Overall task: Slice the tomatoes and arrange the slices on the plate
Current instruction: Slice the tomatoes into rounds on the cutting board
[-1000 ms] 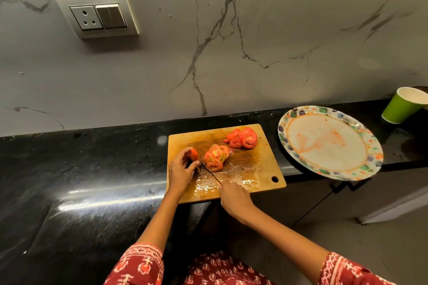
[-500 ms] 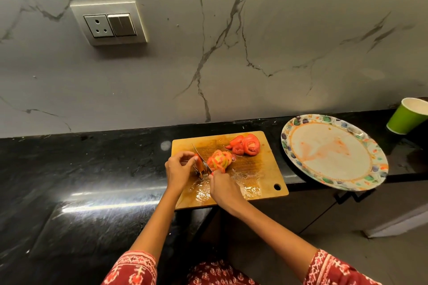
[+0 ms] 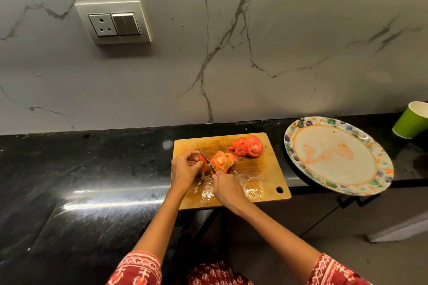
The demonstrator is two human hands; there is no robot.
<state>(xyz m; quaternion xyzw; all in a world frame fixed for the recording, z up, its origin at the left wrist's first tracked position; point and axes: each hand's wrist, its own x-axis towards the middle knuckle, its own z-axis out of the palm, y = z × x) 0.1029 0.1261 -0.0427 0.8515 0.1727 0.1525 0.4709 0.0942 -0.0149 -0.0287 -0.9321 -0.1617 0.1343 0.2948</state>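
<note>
A wooden cutting board [image 3: 259,169] lies on the black counter. My left hand [image 3: 184,168] pinches the remaining tomato end piece [image 3: 203,164] at the board's left side. My right hand [image 3: 225,186] grips a knife [image 3: 205,156], whose blade stands between the end piece and a fan of cut slices [image 3: 222,161]. A second heap of red slices [image 3: 249,147] lies at the board's far right corner. The round plate [image 3: 298,127] with a coloured rim sits to the right of the board, smeared with tomato juice and holding no slices.
A green paper cup [image 3: 412,124] stands at the far right on the counter. The plate overhangs the counter's front edge. Juice puddles wet the board's near side [image 3: 250,186]. A marble wall with a socket panel [image 3: 113,22] rises behind the black counter [image 3: 92,180].
The knife went from lying low near the board's front to standing upright against the end piece. My right hand moved forward toward the tomato. The left hand kept its grip.
</note>
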